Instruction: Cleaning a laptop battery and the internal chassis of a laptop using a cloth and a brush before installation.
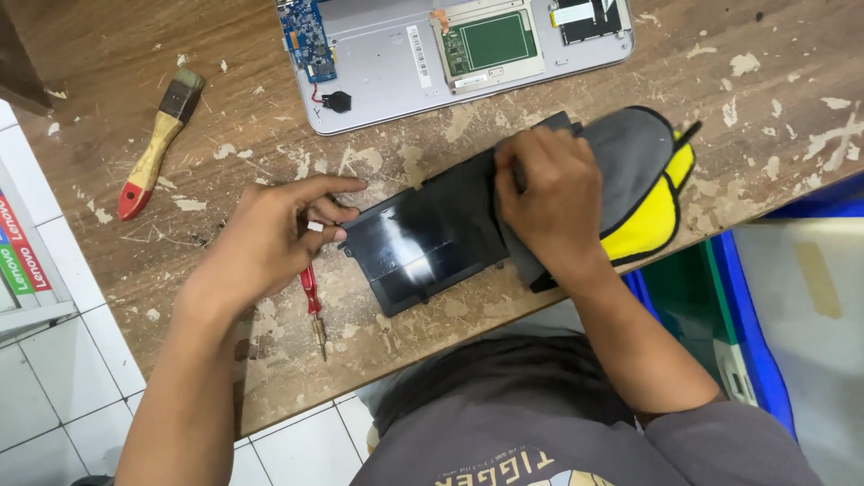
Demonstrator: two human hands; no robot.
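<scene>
Right hand (549, 202) presses a grey and yellow cloth (643, 184) onto the flat black rectangular battery pack (423, 238), fingers clenched on the fabric. Left hand (270, 238) pinches a small white piece at the pack's left edge. The pack lies on the scarred wooden table (117, 261), beside a red-handled screwdriver (312, 301). The opened silver laptop base (387, 72) sits beyond.

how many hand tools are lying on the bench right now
2. A paintbrush with a red-tipped wooden handle lies at the bench's left side. A red-handled screwdriver lies near the front edge, partly under the left hand. More could be hidden under the hands or the cloth.
</scene>
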